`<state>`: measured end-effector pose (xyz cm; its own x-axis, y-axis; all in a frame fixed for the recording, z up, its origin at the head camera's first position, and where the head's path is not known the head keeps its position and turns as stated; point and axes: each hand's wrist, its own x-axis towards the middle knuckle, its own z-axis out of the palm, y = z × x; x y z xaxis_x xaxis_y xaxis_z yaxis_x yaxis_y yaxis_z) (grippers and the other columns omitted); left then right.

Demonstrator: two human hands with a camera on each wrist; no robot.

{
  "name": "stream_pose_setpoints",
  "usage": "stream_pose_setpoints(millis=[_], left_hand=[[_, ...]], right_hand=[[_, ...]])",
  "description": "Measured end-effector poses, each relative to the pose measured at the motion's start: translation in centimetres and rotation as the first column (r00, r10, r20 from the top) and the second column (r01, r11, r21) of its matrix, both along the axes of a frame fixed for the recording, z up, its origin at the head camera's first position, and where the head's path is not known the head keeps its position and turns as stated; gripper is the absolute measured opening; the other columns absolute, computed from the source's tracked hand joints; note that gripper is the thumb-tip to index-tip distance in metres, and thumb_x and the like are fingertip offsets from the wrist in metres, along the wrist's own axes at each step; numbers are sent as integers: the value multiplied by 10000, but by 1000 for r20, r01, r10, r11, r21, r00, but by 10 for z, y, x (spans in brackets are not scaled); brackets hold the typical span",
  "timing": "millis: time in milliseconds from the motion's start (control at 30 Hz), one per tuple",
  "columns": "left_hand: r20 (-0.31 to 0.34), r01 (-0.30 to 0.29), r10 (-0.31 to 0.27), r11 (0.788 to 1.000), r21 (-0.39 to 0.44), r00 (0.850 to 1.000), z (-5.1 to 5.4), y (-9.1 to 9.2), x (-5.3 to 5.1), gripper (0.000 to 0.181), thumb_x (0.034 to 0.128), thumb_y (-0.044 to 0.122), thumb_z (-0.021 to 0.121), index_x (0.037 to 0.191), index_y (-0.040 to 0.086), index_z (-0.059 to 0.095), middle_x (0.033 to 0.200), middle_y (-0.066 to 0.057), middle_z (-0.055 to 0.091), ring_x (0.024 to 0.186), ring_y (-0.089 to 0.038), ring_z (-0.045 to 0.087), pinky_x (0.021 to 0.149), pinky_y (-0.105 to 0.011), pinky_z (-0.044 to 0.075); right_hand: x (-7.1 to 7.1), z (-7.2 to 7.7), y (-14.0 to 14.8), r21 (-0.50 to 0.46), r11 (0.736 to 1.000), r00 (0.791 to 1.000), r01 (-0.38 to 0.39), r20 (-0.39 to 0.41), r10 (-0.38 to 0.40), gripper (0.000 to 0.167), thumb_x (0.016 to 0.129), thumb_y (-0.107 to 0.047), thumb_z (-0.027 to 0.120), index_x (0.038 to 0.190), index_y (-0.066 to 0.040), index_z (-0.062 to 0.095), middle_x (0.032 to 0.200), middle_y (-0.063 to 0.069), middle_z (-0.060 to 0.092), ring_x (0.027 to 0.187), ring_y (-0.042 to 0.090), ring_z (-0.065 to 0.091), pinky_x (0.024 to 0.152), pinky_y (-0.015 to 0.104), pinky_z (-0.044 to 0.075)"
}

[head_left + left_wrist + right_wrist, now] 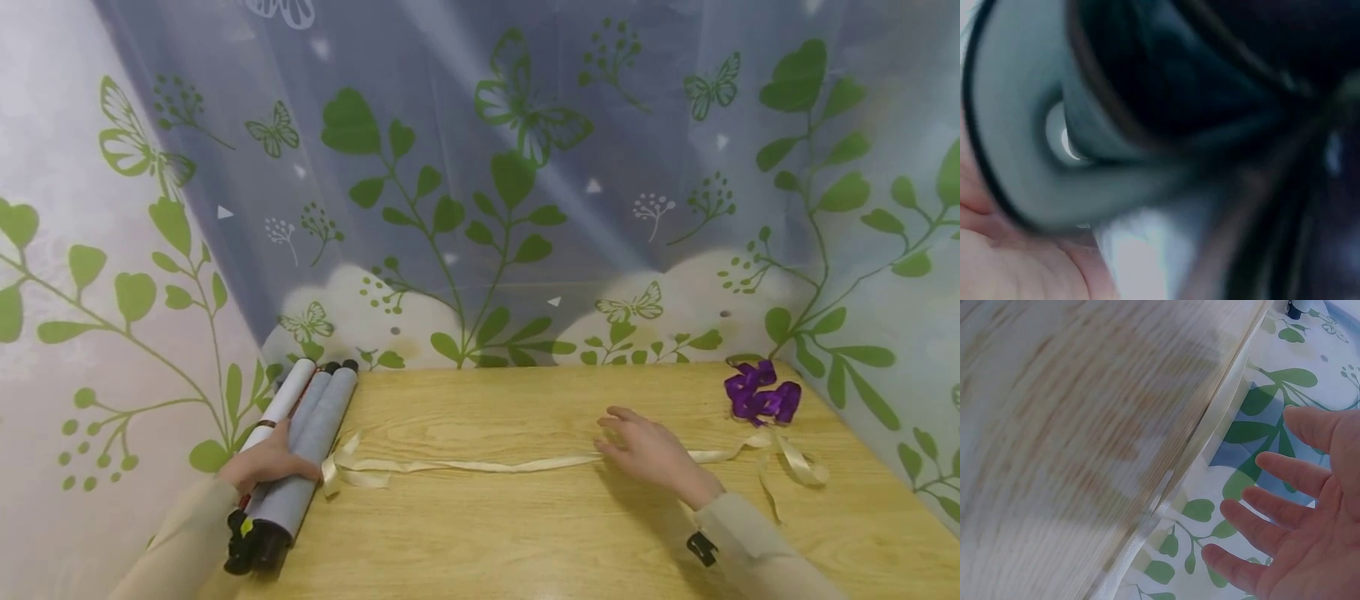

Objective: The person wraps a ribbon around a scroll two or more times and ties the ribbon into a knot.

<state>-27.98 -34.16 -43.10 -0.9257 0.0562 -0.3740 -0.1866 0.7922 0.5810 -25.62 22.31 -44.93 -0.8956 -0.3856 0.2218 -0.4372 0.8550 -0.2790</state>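
Left hand (262, 462) grips the rolls (318, 446) at the table's (480, 537) left side; right hand (652, 450) relaxed above the cream ribbon (517, 467). Head view: rolls' long axis runs front to back, far ends leaning right; ribbon stretches crosswise, curling near the purple ribbon (761, 396). Left wrist view: blurred close-up, grey curved edge around a hole, some palm, both hidden from the head camera. Right wrist view: inner side of right hand, fingers spread, clear of the ribbon running diagonally.

I can read no words, labels, brands, numbers or signs on anything in front of me.
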Motion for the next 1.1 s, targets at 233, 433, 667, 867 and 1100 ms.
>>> stream_pose_setpoints(millis=[233,433,667,867,1100], left_hand=[[51,-56,50,988,141,997,-2,-11,2,1239,840,309,758,1488,-32,-242,1473,-414,69,1257,-573,335,960,-630,403],[44,-70,65,991,117,997,8,-9,5,1222,840,337,753,1492,-48,-205,1421,-405,160,1169,-509,435,874,-540,463],[46,-81,75,985,149,996,22,-1,4,1213,870,365,721,1483,-36,-246,1415,-397,178,1165,-491,452,898,-545,459],[43,-83,75,970,228,996,24,13,9,1223,877,366,718,1486,12,-281,1432,-371,164,1094,-429,496,785,-477,510],[-18,-33,41,949,314,999,25,40,15,1132,893,292,709,1520,8,-190,1437,-344,196,1085,-407,515,765,-450,519]], right_hand=[[1,0,-2,-10,1000,1000,-9,-5,8,421,945,-250,640,1272,14,615,1392,300,497,1088,425,632,904,599,490],[0,-1,-3,-5,1000,1000,-9,-6,9,436,936,-252,653,1281,10,609,1390,291,500,1128,433,607,884,571,511],[-1,0,-10,-30,999,999,-17,28,18,432,961,-250,617,1317,-5,584,1362,246,544,1205,418,558,948,575,472],[-2,1,-21,-32,999,998,-24,52,26,412,968,-258,608,1302,-16,597,1326,207,583,1189,391,576,952,563,476],[-8,-6,-29,-50,998,998,-36,44,38,408,972,-265,604,1296,-17,601,1309,187,598,1176,370,589,970,536,476]])
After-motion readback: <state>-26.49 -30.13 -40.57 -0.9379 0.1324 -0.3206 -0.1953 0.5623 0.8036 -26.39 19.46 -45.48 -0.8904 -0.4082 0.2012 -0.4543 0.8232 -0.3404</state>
